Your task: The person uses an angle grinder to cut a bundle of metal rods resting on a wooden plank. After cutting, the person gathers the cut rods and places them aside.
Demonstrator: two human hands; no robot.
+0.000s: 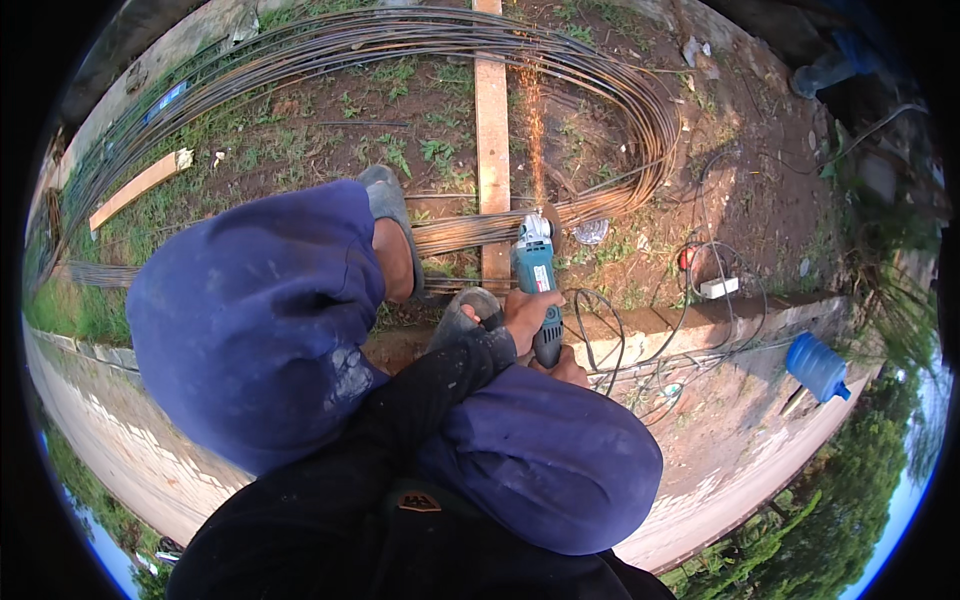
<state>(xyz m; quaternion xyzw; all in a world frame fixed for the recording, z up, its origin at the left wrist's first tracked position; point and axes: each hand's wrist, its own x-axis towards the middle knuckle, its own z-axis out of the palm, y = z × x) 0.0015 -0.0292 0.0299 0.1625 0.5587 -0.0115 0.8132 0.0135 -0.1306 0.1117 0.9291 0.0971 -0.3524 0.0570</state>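
Here we grip the teal plastic-bodied angle grinder point(533, 268) right of the long wooden plank point(492, 130), axes roughly parallel: left hand point(528, 318) around it, nearer the rusty steel rods point(450, 237); right hand point(567, 370) rearward.

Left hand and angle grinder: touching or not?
Touching. The head view shows it: the left hand lies across the teal body of the angle grinder, behind its silver head, with no gap between them.
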